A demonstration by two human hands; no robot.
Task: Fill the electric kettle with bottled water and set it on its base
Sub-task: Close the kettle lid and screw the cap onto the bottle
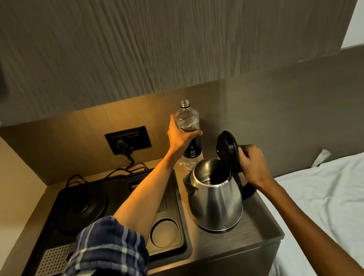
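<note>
A steel electric kettle stands on the wooden counter with its black lid swung up. My right hand grips the kettle's black handle behind the lid. Behind the kettle, an uncapped clear water bottle with a dark label stands upright, and my left hand is wrapped around its middle. The round black kettle base sits at the left on a black tray, apart from the kettle.
The tray has a round cup recess and a perforated metal grille. A plug and cable run from a wall socket to the base. A bed with a white sheet lies right of the counter. A wooden panel overhangs above.
</note>
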